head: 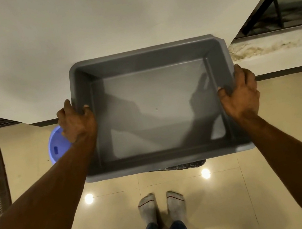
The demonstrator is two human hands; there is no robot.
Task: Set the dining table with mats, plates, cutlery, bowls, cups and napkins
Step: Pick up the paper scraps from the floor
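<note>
Grey plastic tub point(157, 111), empty, is held above the tiled floor point(212, 204), left hand point(77, 123) and right hand point(240, 94) each with a closed grip on a side rim.

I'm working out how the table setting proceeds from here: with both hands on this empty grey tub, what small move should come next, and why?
Probably set the grey tub down on the floor. It is empty, and the left hand and right hand both grip its side rims, so neither is free. No dining table shows in this view, only floor tiles and a blue bucket.
</note>
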